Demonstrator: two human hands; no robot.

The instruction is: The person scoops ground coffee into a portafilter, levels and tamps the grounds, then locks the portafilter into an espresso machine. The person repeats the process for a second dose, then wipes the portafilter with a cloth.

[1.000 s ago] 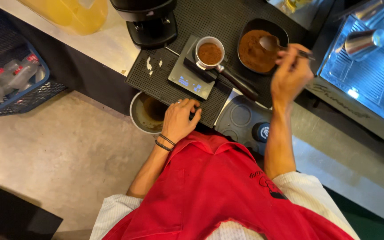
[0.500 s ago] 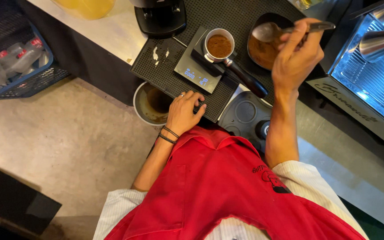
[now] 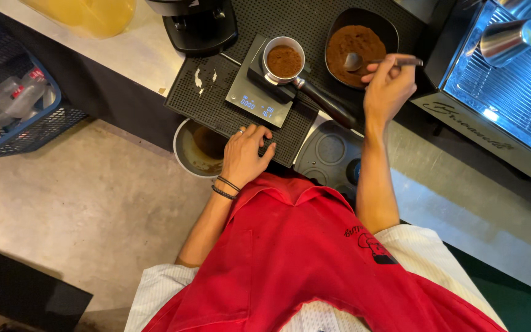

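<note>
Left hand (image 3: 245, 157) flat and open on the edge of the black rubber mat (image 3: 216, 101), holding nothing, small scale (image 3: 258, 101) carrying the portafilter (image 3: 285, 63) of ground coffee, dark bowl (image 3: 364, 43) of grounds, right hand (image 3: 387, 92) pinching a spoon (image 3: 364, 61) over that bowl

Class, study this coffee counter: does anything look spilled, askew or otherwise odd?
A few white scraps lie loose on the black mat, left of the scale. The portafilter sits on the scale with its handle sticking out past the edge. No coffee looks spilled around the bowl.
</note>
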